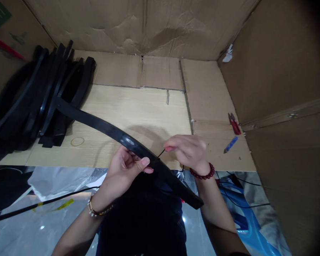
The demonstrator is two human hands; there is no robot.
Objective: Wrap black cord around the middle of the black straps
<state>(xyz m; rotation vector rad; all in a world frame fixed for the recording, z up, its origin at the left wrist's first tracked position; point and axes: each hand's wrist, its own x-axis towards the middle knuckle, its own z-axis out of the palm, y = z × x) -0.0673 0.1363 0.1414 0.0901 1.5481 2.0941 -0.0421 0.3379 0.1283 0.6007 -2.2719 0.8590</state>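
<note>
The left hand (pixel 126 169) was closed around a long curved black strip (pixel 112 131), thumb on top, while the right hand (pixel 188 151) pinched a thin black cord (pixel 161 153) drawn taut from the strip. The strip slanted across the near edge of the surface (pixel 138 106), its lower end beyond that edge. A heap of black pieces (pixel 48 92) filled the left side, and red snips (pixel 234 124) lay near the right edge (a blue marker (pixel 230 144) just beside them).
</note>
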